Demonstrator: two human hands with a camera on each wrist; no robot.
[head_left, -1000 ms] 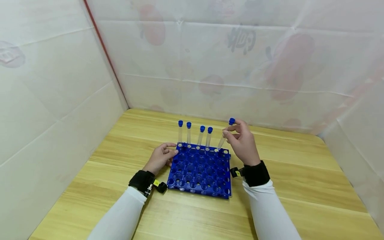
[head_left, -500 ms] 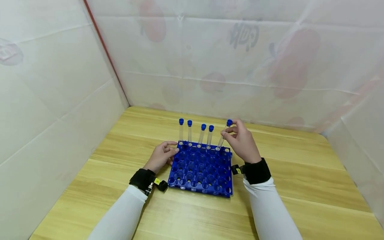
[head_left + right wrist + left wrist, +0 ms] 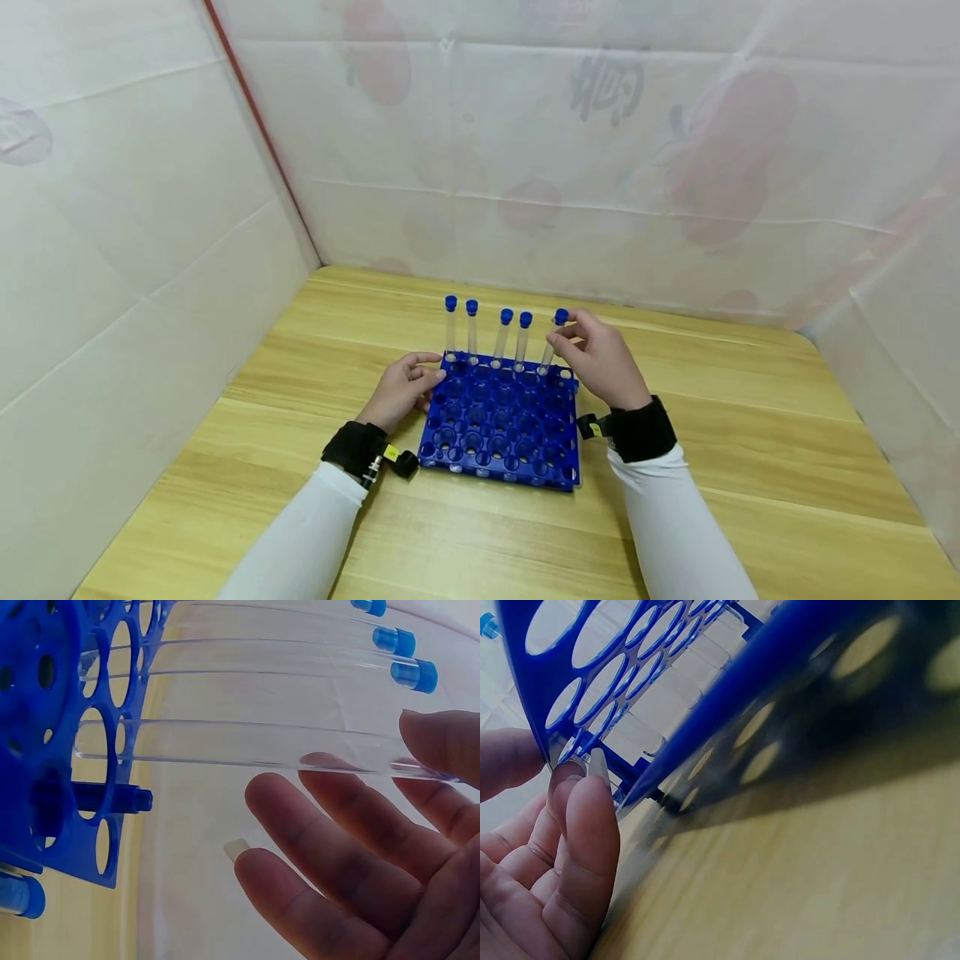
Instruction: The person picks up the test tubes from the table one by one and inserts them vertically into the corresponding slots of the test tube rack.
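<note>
Right hand (image 3: pixel 600 362) pinches capped tube (image 3: pixel 551 342) near top, at rack (image 3: pixel 498 421) far right corner; tube axis near upright, base in hole. Left hand (image 3: pixel 401 392) steadies rack's left edge, fingers straight.

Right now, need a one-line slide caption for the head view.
Right hand pinches fifth blue-capped clear test tube standing in blue plastic tube rack; left hand touches the rack's edge.

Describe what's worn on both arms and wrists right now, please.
Both arms wear long white sleeves, the left sleeve and the right sleeve. Each wrist carries a black band: the left band has a small black camera unit with a yellow tag, and the right band has the same. Both hands are bare.
</note>
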